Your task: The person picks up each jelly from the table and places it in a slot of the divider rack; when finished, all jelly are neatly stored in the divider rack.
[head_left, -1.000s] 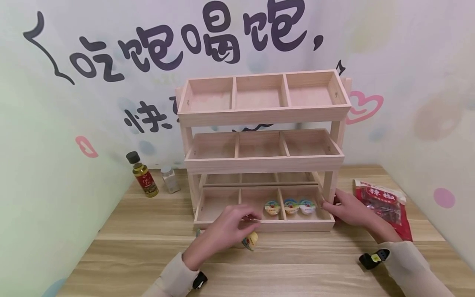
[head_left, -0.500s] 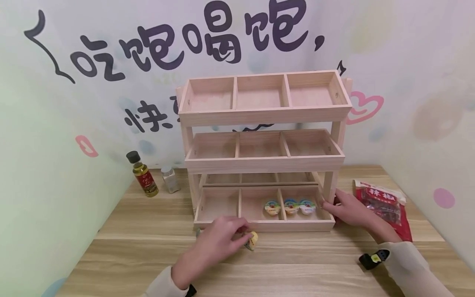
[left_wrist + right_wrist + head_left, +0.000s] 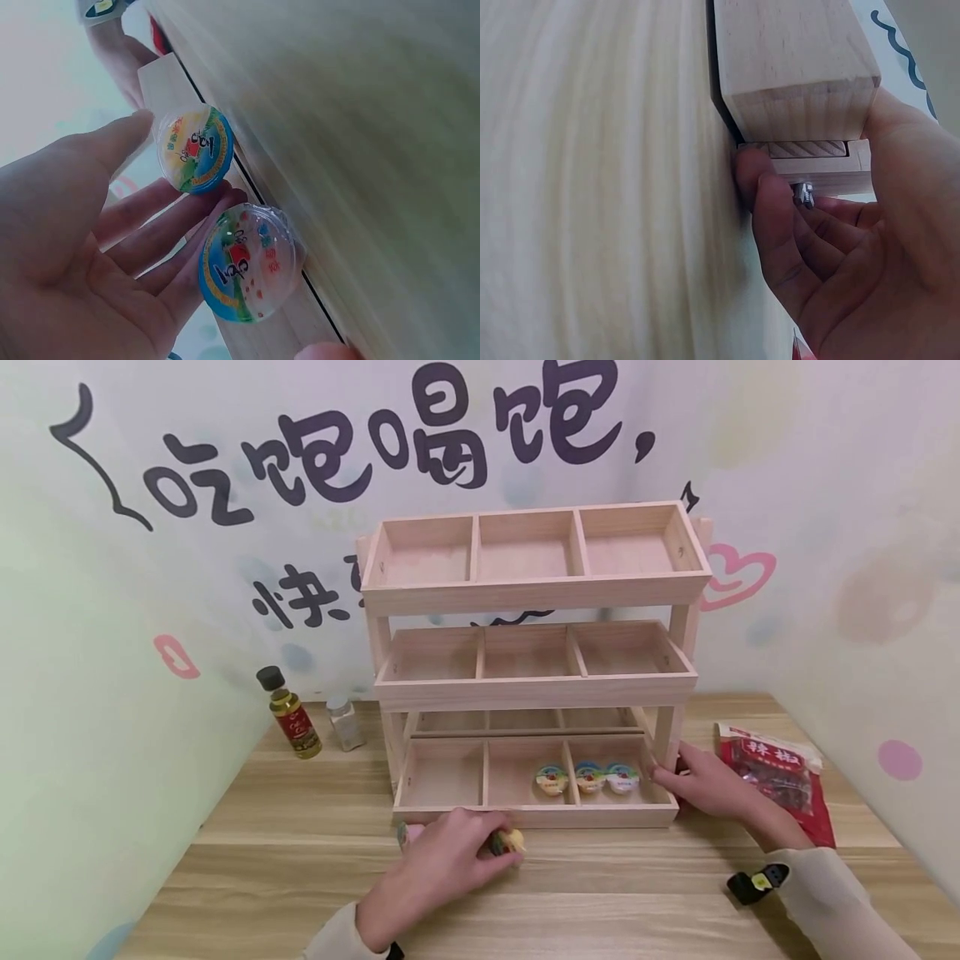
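Note:
My left hand reaches over a yellow jelly cup on the table before the rack. Its thumb and fingers lie around the cup, with no firm pinch visible. Beside those fingers is a pinkish-white jelly cup, partly hidden by the hand in the head view. My right hand grips the lower right end of the three-tier wooden rack, fingers curled beside a metal bolt. In the bottom tier, one jelly cup sits in the middle compartment and two jelly cups in the right one.
An oil bottle and a small white-capped jar stand left of the rack. A red bag of dried chillies lies to its right, close to the right forearm. A printed wall rises behind the table.
My left hand has come down from the bottom tier's front edge to the yellow jelly cup on the table. The right hand has stayed on the rack.

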`<state>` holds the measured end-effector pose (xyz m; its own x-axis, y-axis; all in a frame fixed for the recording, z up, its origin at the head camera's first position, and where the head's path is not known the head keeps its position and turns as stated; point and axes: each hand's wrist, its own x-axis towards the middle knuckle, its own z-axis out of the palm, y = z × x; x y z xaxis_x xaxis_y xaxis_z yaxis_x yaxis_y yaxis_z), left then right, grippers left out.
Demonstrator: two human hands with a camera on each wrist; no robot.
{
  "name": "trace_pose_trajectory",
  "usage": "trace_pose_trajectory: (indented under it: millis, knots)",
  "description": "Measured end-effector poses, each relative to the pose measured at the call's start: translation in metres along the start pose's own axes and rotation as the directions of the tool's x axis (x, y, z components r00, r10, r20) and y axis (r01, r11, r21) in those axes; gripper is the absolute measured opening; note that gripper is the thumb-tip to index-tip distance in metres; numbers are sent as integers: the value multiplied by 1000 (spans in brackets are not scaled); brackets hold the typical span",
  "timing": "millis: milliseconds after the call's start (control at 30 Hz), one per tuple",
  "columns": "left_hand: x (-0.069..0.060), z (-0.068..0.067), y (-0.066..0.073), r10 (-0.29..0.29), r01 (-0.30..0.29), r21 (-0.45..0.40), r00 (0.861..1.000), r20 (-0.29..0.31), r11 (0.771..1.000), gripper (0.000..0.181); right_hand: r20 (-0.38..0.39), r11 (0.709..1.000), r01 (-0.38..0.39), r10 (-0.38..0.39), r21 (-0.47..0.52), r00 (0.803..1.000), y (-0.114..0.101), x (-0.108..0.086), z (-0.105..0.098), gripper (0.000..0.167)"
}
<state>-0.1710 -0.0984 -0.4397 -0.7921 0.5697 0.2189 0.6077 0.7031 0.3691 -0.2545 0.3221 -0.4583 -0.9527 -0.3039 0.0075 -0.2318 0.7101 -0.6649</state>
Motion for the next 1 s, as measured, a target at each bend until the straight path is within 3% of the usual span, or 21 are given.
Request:
trace_pose_trajectory:
  millis: [267, 500, 700, 1000]
  knots:
    - [5, 4, 4, 18, -18, 15, 1000, -4, 1000, 23, 13, 1000, -10, 10, 16, 1000, 1, 0, 0, 71]
    - [6, 5, 6, 24, -23, -18, 998, 59, 1000, 26, 5, 1000, -5, 5, 7, 1000, 1, 0, 0, 70]
    - [14, 6, 9, 32, -32, -9, 995, 93, 999, 29, 1, 1000, -1, 1, 6, 1000, 2, -1, -1, 71]
    - [26, 3, 13, 126, -125, -19, 969, 213, 992, 24, -5, 1000, 3, -3, -17, 1000, 3, 1, 0, 70]
